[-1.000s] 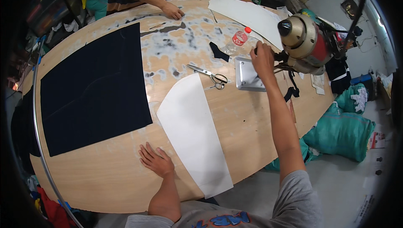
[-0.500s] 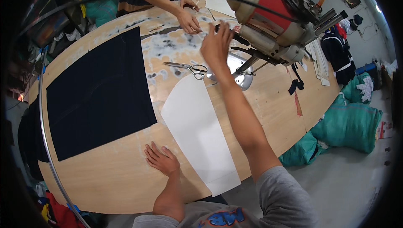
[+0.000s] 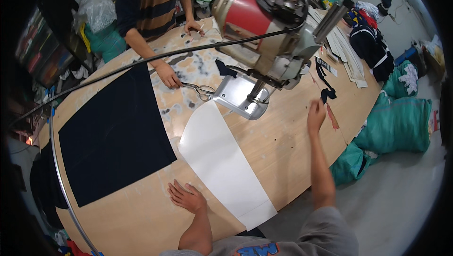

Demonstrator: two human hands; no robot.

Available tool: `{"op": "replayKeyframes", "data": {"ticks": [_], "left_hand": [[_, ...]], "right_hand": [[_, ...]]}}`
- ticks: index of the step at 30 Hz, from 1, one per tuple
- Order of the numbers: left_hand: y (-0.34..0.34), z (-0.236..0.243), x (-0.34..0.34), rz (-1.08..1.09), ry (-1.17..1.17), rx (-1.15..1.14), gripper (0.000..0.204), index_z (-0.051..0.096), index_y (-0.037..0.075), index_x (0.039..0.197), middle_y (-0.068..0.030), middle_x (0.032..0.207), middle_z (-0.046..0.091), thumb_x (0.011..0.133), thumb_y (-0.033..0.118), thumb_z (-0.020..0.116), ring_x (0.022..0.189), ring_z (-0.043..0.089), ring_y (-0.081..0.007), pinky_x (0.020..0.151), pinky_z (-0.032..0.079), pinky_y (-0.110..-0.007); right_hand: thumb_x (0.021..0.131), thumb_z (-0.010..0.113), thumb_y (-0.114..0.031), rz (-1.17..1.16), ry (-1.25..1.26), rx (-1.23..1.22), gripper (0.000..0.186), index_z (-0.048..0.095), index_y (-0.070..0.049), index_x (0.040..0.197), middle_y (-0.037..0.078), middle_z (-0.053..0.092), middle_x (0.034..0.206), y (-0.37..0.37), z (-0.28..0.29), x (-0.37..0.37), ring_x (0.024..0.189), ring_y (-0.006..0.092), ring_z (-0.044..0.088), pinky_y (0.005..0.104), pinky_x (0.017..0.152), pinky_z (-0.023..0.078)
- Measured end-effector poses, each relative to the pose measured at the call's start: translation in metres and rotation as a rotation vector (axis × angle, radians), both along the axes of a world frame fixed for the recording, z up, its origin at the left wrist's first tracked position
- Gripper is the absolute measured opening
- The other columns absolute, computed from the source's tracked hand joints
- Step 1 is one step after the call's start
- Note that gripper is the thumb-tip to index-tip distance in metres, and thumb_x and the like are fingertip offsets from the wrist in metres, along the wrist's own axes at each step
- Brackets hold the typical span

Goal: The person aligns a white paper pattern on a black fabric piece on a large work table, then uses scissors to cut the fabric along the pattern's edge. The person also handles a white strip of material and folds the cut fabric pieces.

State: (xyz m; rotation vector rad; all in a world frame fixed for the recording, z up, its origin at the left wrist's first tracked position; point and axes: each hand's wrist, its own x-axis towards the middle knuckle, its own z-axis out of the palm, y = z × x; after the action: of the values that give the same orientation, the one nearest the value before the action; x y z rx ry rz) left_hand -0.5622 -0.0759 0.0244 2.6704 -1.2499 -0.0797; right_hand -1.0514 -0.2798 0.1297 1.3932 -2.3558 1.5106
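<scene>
My left hand [image 3: 188, 198] lies flat on the wooden table [image 3: 264, 147] with its fingers spread, left of the long white pattern piece [image 3: 224, 161]. On the right of the table my right hand [image 3: 316, 117] has its fingers pinched at the lower end of a thin dark fabric strip [image 3: 330, 93]. A cloth-cutting machine [image 3: 247, 20] with a red and grey motor stands upright on its silver base plate [image 3: 238, 96], near the narrow top of the pattern. Metal scissors [image 3: 203, 91] lie beside the plate, with a co-worker's hand [image 3: 167, 75] at the blades.
A large dark cloth [image 3: 115, 133] covers the table's left part. A black cable [image 3: 155, 58] crosses above the table, and a metal rail [image 3: 59, 161] runs along its left edge. White pattern strips [image 3: 347, 53] lie at the far right. Green sacks [image 3: 394, 126] stand beyond the right edge.
My right hand has left the cutting machine and moved right to the dark strip. The machine has shifted toward me. The co-worker's hand has come to the scissors. My left hand stays flat.
</scene>
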Motion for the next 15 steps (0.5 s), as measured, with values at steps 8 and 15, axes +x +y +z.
{"op": "replayKeyframes", "data": {"ticks": [8, 15], "left_hand": [[0.0, -0.002, 0.002, 0.004, -0.036, -0.042, 0.053, 0.042, 0.011, 0.157, -0.011, 0.169, 0.032, 0.11, 0.035, 0.042, 0.158, 0.023, -0.0291, 0.129, 0.015, -0.051], [0.002, 0.004, 0.0, 0.0, -0.005, -0.097, 0.052, 0.043, 0.01, 0.156, -0.0131, 0.166, 0.035, 0.108, 0.031, 0.046, 0.157, 0.025, -0.0321, 0.129, 0.014, -0.053]], "right_hand": [[0.101, 0.056, -0.02, 0.731, -0.153, 0.351, 0.036, 0.065, -0.004, 0.132, 0.007, 0.072, 0.103, -0.215, 0.121, -0.048, 0.097, 0.0165, 0.067, 0.0327, 0.083, 0.052], [0.099, 0.061, -0.021, 0.826, -0.173, 0.559, 0.036, 0.064, -0.004, 0.131, 0.009, 0.069, 0.111, -0.271, 0.152, -0.029, 0.105, 0.0214, 0.065, 0.0352, 0.087, 0.052]]}}
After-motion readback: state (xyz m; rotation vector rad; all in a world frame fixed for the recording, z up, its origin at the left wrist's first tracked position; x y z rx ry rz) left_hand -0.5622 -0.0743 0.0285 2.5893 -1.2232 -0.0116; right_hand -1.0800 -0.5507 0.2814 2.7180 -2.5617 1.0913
